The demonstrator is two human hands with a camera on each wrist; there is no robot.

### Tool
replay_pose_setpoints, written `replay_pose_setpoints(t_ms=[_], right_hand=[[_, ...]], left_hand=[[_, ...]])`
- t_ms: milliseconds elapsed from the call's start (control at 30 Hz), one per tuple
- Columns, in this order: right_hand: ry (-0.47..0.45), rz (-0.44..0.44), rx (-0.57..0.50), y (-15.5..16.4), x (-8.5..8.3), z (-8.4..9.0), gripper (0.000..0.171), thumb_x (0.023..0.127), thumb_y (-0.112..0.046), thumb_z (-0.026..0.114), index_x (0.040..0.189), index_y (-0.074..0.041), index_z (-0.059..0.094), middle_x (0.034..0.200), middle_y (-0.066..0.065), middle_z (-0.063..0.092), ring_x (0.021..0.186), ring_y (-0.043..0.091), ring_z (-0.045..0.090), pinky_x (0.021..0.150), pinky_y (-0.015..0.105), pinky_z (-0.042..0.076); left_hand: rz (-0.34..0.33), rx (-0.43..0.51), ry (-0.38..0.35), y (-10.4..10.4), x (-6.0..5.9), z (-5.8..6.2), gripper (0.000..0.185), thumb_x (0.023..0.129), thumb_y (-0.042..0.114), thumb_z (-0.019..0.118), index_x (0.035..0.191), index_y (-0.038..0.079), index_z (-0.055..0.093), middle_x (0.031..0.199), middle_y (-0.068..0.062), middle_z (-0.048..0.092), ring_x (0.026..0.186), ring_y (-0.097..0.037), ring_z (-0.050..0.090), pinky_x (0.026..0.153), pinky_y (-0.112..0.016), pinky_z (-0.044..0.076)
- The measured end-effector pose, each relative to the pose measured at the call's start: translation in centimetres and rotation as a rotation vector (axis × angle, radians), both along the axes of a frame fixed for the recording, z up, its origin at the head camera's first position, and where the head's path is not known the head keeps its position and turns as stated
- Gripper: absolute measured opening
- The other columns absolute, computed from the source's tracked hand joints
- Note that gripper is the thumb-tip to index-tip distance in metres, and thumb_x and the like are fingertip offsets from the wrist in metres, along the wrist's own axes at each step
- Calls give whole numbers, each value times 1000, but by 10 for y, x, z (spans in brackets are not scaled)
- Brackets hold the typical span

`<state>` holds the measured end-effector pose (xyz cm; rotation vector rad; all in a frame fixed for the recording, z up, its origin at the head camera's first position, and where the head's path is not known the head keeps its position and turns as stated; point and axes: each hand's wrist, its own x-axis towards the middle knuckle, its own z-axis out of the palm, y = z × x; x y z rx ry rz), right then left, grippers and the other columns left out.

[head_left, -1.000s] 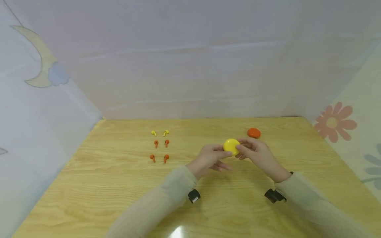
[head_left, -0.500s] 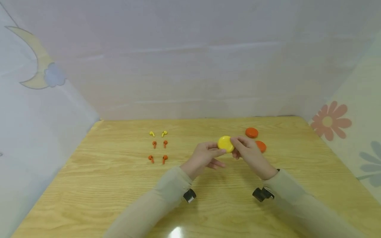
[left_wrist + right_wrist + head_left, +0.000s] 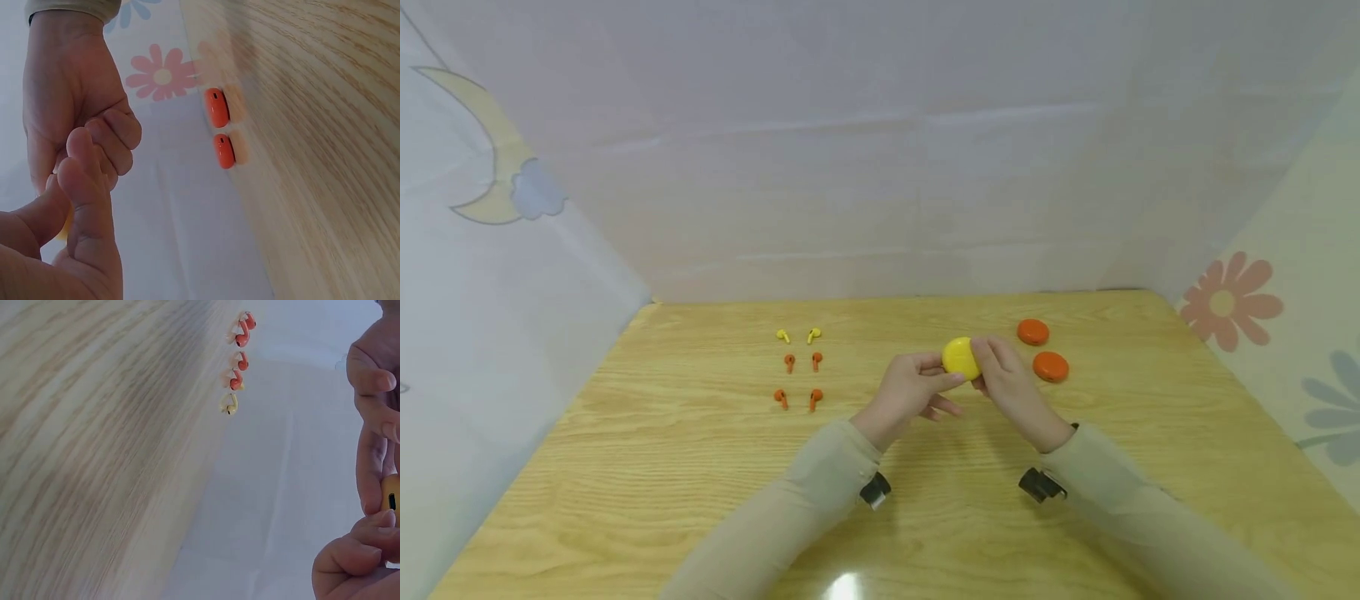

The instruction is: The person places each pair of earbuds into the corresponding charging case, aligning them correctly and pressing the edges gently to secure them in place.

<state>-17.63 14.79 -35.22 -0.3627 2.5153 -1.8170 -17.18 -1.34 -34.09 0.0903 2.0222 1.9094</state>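
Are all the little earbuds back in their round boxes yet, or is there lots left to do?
Lots left, it seems. Nothing looks packed yet: six earbuds, two yellow earbuds and four orange earbuds, lie in rows on the table. Two orange cases sit shut, untouched. In hand now: the left hand and right hand both grip the yellow case, lifted off the table and not visibly opened.

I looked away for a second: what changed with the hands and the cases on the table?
Both hands, left hand and right hand, carried the yellow case slightly left and kept gripping it. That uncovered a second orange case beside the first orange case. The six earbuds and the table stayed as they were.
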Motion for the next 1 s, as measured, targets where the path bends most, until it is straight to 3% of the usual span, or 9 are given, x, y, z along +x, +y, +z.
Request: replay_pose_setpoints(t_ms=[233,533,1000], right_hand=[[38,-27,54,-5,0,2,35,108,-29,32,103,3,47,77,7,47,65,17,43,56,24,38],[52,-16,46,-7,0,1,36,108,-28,31,105,4,47,80,9,47,65,17,44,56,23,38],[-12,47,-75,-8,-2,1,44,108,-34,27,109,5,46,75,7,46,58,11,40,53,22,35]], left_hand=[[0,-16,17,0,0,1,34,92,14,69,123,1,64,111,-10,70,69,-20,72,51,-21,49],[-3,-47,33,-4,-1,3,35,92,15,69,124,2,64,110,-10,71,72,-23,72,52,-22,49],[-42,-54,93,-13,-1,3,36,94,14,66,129,5,62,110,-8,71,68,-19,71,49,-21,47]])
